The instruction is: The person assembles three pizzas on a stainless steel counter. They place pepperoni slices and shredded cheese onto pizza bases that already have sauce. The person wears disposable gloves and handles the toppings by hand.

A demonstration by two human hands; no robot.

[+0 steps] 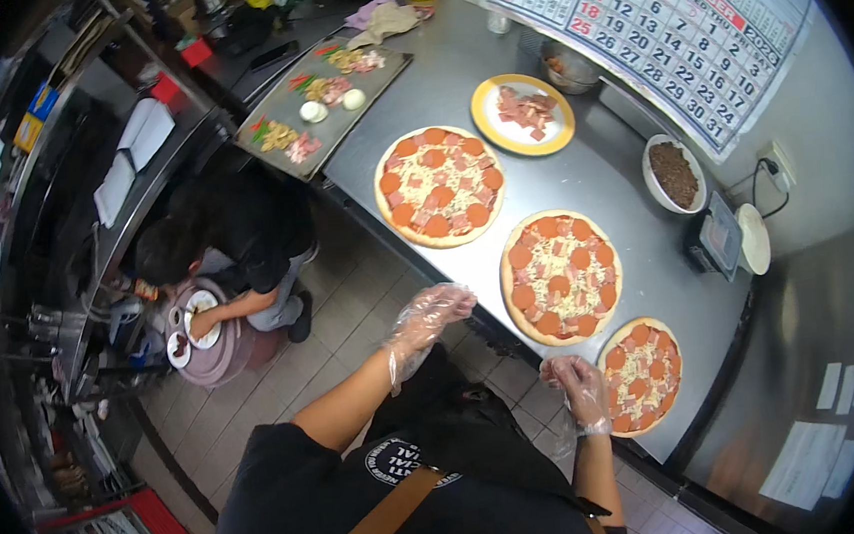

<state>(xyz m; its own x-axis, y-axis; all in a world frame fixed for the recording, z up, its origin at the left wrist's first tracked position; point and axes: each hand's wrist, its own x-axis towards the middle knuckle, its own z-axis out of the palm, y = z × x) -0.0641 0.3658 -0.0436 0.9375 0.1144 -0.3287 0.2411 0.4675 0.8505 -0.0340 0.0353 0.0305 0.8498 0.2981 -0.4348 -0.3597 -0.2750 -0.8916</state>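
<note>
One yellow-rimmed plate (483, 122) is lying near three pizzas (560, 277) — left hand (431, 317) is hovering, fingers loosely apart; right hand (581, 391) is curling — grip I cannot tell.

Here they are, three pizzas (440, 188) (560, 275) (644, 376) flat in a slanting row across the worktop (689, 276)! Pepperoni (559, 285) and shredded cheese (546, 260) top each.

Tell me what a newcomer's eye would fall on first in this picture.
Most likely the three round pizzas, set in a slanting row along the near side of the steel table, with the left hand and right hand, both in clear plastic gloves, close by. After that, probably the big calendar at the upper right, and the other person bending low over white dishes at the left.
</note>
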